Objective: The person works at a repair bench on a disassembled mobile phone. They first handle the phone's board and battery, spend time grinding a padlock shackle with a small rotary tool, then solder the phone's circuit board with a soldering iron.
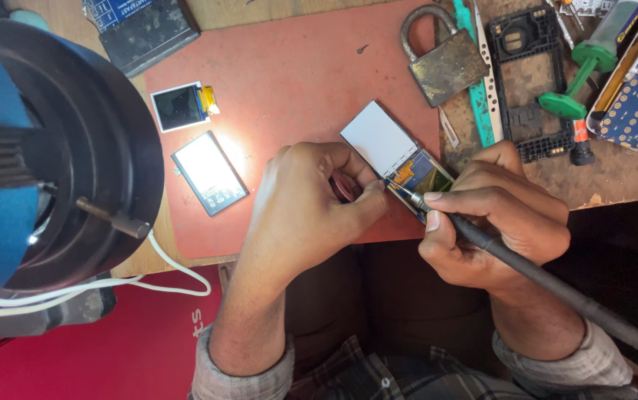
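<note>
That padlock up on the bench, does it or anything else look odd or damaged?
The padlock looks rusty and grimy, lying flat among phone parts. Beside it a black phone frame lies stripped, with empty cutouts. The brown bench top is worn, with pale chipped patches near its edge. Nothing looks spilled.

Looks like a phone repair bench: stripped phone frame (528, 81), loose small screens (179, 107), a battery (209, 172), a rusty padlock (443, 58) and a lamp (59, 148) are sitting around a worn red mat (296, 81).
</note>
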